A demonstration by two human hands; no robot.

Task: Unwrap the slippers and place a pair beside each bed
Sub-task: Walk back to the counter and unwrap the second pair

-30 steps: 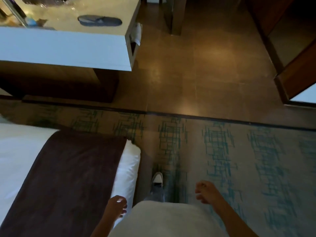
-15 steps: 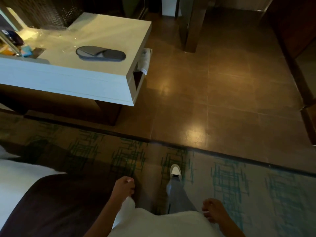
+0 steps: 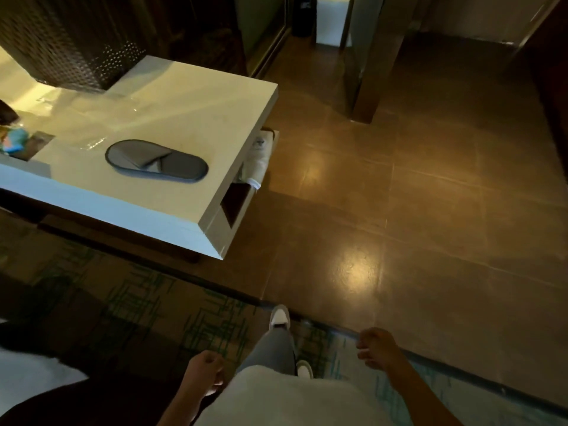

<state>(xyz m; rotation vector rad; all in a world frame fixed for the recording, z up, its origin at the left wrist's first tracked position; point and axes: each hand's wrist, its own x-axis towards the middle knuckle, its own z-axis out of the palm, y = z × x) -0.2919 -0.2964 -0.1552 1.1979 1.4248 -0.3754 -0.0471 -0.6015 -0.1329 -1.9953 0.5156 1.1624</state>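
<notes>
A flat dark grey slipper [image 3: 156, 160] lies on the glossy white counter [image 3: 190, 118] at the left. My left hand [image 3: 203, 375] hangs low beside my hip, fingers curled, holding nothing. My right hand [image 3: 376, 348] hangs at the other side, loosely curled and empty. Both hands are far below and to the right of the slipper. A corner of the bed [image 3: 33, 385], with white sheet and dark runner, shows at the bottom left.
A white rolled towel [image 3: 257, 158] sits in the counter's open side shelf. A dark perforated panel [image 3: 70, 41] stands at the counter's back. Brown tiled floor [image 3: 399, 210] lies ahead, patterned carpet [image 3: 138, 302] underfoot. A wooden post [image 3: 368, 56] stands ahead.
I have walked forward toward the counter; it and the slipper now look larger and nearer. The bed has slid mostly out of view. Both hands swing empty at my sides.
</notes>
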